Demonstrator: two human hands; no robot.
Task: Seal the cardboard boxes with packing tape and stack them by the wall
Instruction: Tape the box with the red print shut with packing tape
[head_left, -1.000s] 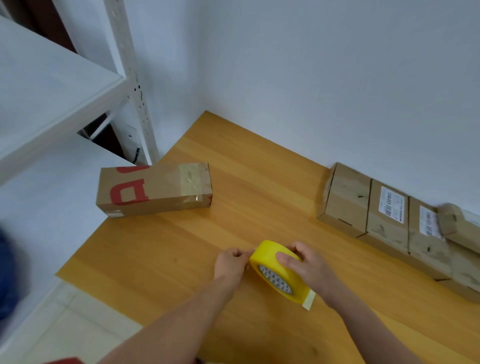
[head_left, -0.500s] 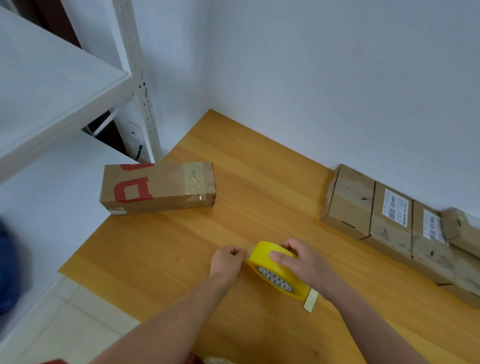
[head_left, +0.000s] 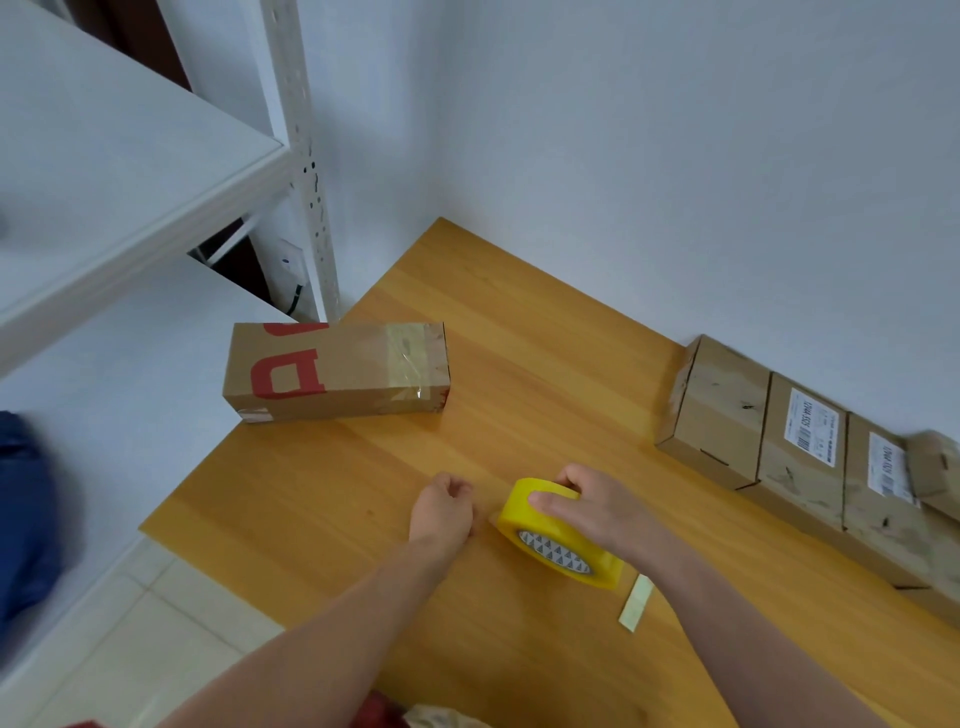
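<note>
- White metal shelving rack: stands at the left, against the table's far left corner. Its boards carry nothing legible.
- Light wooden table: set into the corner of two white walls. All the work items lie on it.
- Row of small brown cardboard boxes: lined up against the right-hand wall, touching one another. Two bear white shipping labels. One further small box sits on top at the far right, partly cut off by the frame.
- Long brown cardboard box with red lettering: lies flat near the table's left edge, well apart from the row. Clear tape is wrapped round its right end.
- Right hand: fingers curled over the top of the roll, thumb pressed on its outer face.
- Left hand: just beside the roll, fingers curled inward. Whether they pinch a tape end cannot be told.
- Yellow roll of packing tape: on edge, tilted, near the table's front.
- Pale strip of tape: lying flat just right of the roll.
</note>
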